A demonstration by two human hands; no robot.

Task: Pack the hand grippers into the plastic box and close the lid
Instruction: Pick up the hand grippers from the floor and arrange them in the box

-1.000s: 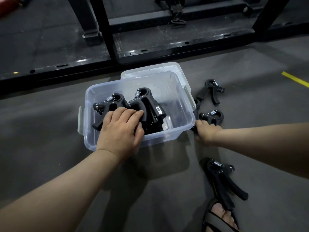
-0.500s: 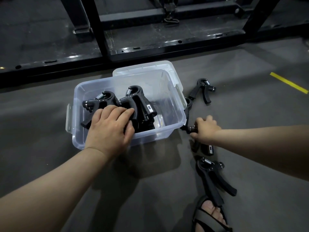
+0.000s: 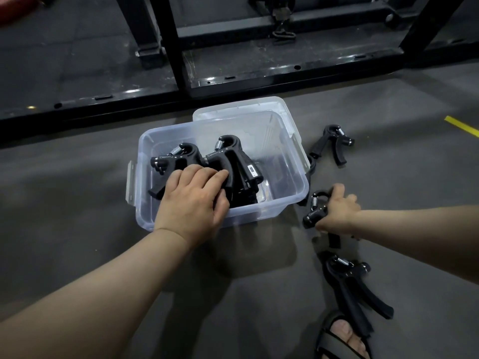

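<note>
Nearest, at the lower right, a sandalled foot (image 3: 342,338) touches the handle ends of a floor gripper (image 3: 350,288), which lies with its spring head far and its two handles splayed near and to the right. Just beyond it, the right hand (image 3: 337,211) comes in from the right, arm nearly level, fingers curled around the held gripper (image 3: 315,211). This one is clear of the floor beside the box's near right corner, spring loop upward, knob end pointing left, one handle tip showing below the hand. The left hand (image 3: 193,200) reaches forward over the near wall of the clear plastic box (image 3: 285,211), knuckles up, fingers bent together over the handles of the packed grippers (image 3: 228,161). These stand heads up and far, handles sloping down toward the near side. One carries a small white label, too small to read. The lid (image 3: 259,106) lies partly under the box's far end. Right of the box, a far gripper (image 3: 334,143) lies with its head far and its handles pointing near-left. A black steel frame (image 3: 233,81) crosses beyond.
</note>
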